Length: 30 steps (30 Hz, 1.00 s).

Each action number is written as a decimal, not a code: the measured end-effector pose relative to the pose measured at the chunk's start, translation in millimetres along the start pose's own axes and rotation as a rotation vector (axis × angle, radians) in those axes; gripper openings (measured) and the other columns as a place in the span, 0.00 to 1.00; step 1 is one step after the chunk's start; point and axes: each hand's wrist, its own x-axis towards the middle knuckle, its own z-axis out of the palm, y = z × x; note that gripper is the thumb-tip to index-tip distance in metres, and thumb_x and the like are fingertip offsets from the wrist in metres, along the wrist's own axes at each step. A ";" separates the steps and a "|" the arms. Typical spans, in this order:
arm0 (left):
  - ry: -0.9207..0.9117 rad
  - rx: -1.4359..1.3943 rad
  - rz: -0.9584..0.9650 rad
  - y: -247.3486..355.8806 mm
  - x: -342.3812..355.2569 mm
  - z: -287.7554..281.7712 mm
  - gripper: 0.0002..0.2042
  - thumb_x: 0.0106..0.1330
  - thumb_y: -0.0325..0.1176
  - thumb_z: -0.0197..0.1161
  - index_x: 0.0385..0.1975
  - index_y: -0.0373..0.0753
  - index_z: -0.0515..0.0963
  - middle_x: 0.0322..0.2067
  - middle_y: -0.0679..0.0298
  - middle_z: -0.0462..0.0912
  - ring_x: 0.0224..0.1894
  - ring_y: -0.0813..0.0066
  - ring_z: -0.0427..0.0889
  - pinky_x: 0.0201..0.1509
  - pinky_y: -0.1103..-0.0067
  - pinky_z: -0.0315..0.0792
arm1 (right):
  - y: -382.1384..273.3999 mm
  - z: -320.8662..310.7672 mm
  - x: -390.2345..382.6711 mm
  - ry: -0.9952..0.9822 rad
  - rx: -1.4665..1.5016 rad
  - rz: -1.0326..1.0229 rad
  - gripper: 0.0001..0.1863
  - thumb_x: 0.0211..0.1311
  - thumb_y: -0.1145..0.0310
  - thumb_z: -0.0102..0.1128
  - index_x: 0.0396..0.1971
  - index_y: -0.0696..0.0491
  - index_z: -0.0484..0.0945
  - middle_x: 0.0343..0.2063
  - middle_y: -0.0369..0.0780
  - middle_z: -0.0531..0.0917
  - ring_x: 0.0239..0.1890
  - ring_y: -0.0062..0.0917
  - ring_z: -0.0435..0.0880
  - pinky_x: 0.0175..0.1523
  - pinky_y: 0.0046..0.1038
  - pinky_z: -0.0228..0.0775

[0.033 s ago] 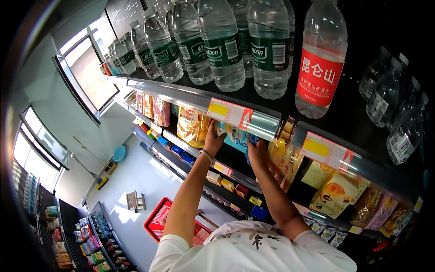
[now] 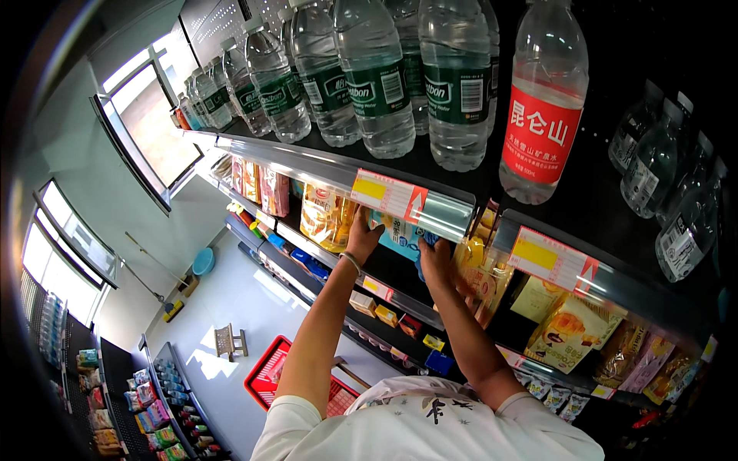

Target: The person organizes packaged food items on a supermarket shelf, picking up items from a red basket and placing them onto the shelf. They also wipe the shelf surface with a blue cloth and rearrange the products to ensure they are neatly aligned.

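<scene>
Both my arms reach into the second shelf, under the shelf of water bottles. A light-blue food package (image 2: 396,232) sits between my hands there, its upper part hidden by the price strip. My left hand (image 2: 362,240) grips its left edge, with the thumb on the front. At its right edge my right hand (image 2: 436,261) has hold of the package, the thumb near a darker blue corner. A yellow-gold bag of packaged food (image 2: 323,217) stands just left of my left hand. To the right of my right hand are yellowish food bags (image 2: 483,280).
Green-labelled water bottles (image 2: 374,84) and a red-labelled bottle (image 2: 542,115) stand above my hands. The price-label rail (image 2: 453,219) runs close over them. Small boxes (image 2: 386,315) line a lower shelf. On the floor are a red shopping basket (image 2: 265,373) and a small stool (image 2: 229,343).
</scene>
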 end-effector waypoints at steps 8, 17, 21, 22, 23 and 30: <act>-0.017 0.192 0.314 -32.7 37.7 19.7 0.24 0.54 0.23 0.70 0.53 0.35 0.73 0.48 0.58 0.81 0.52 0.67 0.80 0.55 0.74 0.74 | 47.6 14.2 25.1 0.112 -0.020 -0.089 0.27 0.62 0.62 0.61 0.56 0.63 0.72 0.54 0.56 0.77 0.59 0.48 0.74 0.63 0.35 0.61; 0.002 -0.146 -0.104 12.8 3.8 13.1 0.30 0.49 0.19 0.66 0.57 0.32 0.71 0.45 0.54 0.81 0.50 0.65 0.81 0.55 0.72 0.75 | 18.6 4.5 -8.0 0.091 0.203 -0.063 0.38 0.60 0.72 0.60 0.68 0.62 0.55 0.60 0.56 0.71 0.64 0.43 0.69 0.69 0.35 0.56; 0.089 -0.263 -0.072 10.2 -25.5 1.6 0.28 0.54 0.17 0.63 0.59 0.35 0.68 0.49 0.60 0.79 0.51 0.71 0.78 0.57 0.75 0.73 | 8.2 10.0 -31.9 0.086 0.198 -0.051 0.38 0.63 0.72 0.59 0.71 0.57 0.52 0.63 0.53 0.69 0.64 0.41 0.70 0.68 0.35 0.58; 0.051 -0.278 -0.113 14.5 -29.6 0.0 0.31 0.54 0.17 0.62 0.62 0.35 0.65 0.52 0.58 0.77 0.53 0.70 0.77 0.58 0.75 0.72 | 4.0 8.1 -37.4 0.091 0.148 -0.039 0.38 0.64 0.70 0.59 0.71 0.55 0.52 0.64 0.53 0.69 0.64 0.41 0.71 0.67 0.35 0.60; 0.077 -0.305 -0.086 18.8 -34.6 -1.1 0.31 0.54 0.18 0.62 0.61 0.34 0.66 0.51 0.58 0.77 0.52 0.69 0.77 0.57 0.75 0.72 | 8.7 8.0 -40.1 0.096 0.043 -0.041 0.38 0.64 0.69 0.59 0.71 0.55 0.53 0.63 0.54 0.69 0.64 0.41 0.71 0.66 0.35 0.61; 0.136 -0.481 -0.179 82.6 -95.7 -38.1 0.33 0.56 0.18 0.60 0.65 0.37 0.61 0.49 0.59 0.74 0.53 0.68 0.74 0.56 0.74 0.72 | -27.8 -0.3 -86.7 -0.014 0.116 -0.132 0.36 0.66 0.73 0.57 0.69 0.62 0.51 0.66 0.55 0.61 0.68 0.41 0.63 0.71 0.36 0.53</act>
